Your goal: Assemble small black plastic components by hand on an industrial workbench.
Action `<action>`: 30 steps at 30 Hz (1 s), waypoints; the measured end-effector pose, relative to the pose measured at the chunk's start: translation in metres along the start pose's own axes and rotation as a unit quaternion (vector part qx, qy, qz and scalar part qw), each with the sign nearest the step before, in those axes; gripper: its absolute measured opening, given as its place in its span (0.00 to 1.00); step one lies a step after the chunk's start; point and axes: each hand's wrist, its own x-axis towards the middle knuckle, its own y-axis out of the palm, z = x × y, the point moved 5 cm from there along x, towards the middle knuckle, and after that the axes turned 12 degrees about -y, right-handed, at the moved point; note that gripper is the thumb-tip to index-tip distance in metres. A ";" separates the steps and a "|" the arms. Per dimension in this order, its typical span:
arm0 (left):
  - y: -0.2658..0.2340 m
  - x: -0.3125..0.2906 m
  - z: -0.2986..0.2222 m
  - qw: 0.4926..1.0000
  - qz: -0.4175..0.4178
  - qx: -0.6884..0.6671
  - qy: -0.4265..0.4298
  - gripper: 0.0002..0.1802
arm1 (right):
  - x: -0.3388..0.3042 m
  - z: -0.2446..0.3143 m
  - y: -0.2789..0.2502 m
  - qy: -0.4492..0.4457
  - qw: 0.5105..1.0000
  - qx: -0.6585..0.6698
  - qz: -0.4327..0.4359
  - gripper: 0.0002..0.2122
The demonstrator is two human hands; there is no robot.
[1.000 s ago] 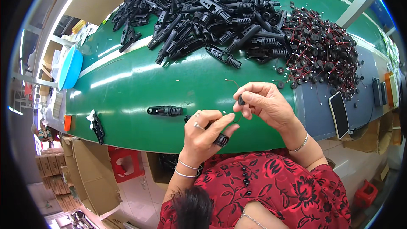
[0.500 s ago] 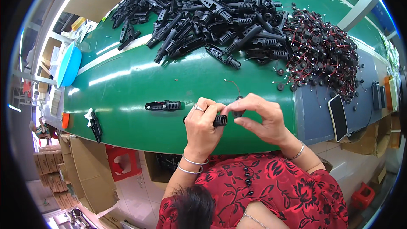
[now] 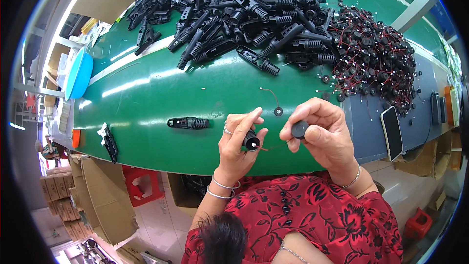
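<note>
Clamped in the left hand (image 3: 232,142): one black ribbed tube (image 3: 250,141), open end showing, red wire (image 3: 262,149) at its mouth. Pinched between right hand (image 3: 331,137) thumb and fingers: one black disc (image 3: 299,129), just beside the tube, apart from it. On the green tabletop (image 3: 146,102): one wired disc (image 3: 278,111), beyond the hands; one black housing (image 3: 188,123), lying left.

One head-worn fisheye looks down on the worktable (image 3: 146,106).

On your table (image 3: 224,93), the housing pile (image 3: 247,4) lies left of the disc heap (image 3: 373,54), a phone (image 3: 391,133) nearer you; a basin (image 3: 79,74) perhaps rests leftmost
</note>
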 end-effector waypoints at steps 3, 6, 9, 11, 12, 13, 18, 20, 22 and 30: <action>-0.002 -0.001 0.003 1.000 -0.013 0.008 0.022 0.34 | 0.000 0.000 0.008 0.041 0.999 -0.009 -0.017 0.15; -0.004 -0.001 0.000 0.999 -0.019 0.018 0.031 0.33 | 0.002 -0.005 0.010 0.064 0.997 -0.044 -0.021 0.16; -0.003 -0.001 -0.003 0.998 -0.030 0.028 0.045 0.34 | 0.003 -0.008 0.012 0.066 0.996 -0.054 -0.008 0.14; -0.003 -0.002 -0.005 0.998 -0.028 0.031 0.044 0.34 | 0.004 -0.009 0.012 0.065 0.997 -0.048 -0.003 0.13; -0.004 -0.002 -0.005 0.998 -0.029 0.035 0.042 0.34 | 0.004 -0.010 0.012 0.071 0.996 -0.054 0.000 0.13; -0.004 -0.002 -0.004 0.998 -0.028 0.035 0.042 0.34 | 0.004 -0.011 0.013 0.077 0.995 -0.059 0.002 0.13; -0.003 -0.003 -0.005 0.995 -0.036 0.065 0.060 0.30 | 0.003 -0.019 0.017 0.056 0.995 -0.078 -0.004 0.14; -0.004 -0.002 -0.006 0.995 -0.030 0.072 0.057 0.30 | 0.002 -0.024 0.014 0.046 0.995 -0.083 -0.013 0.15; -0.005 -0.002 -0.008 0.995 -0.028 0.079 0.051 0.30 | 0.003 -0.022 0.012 -0.038 0.961 -0.262 0.072 0.16; -0.008 0.004 -0.011 0.983 0.107 0.150 -0.013 0.45 | 0.009 -0.012 0.025 -0.250 0.793 -0.514 0.212 0.19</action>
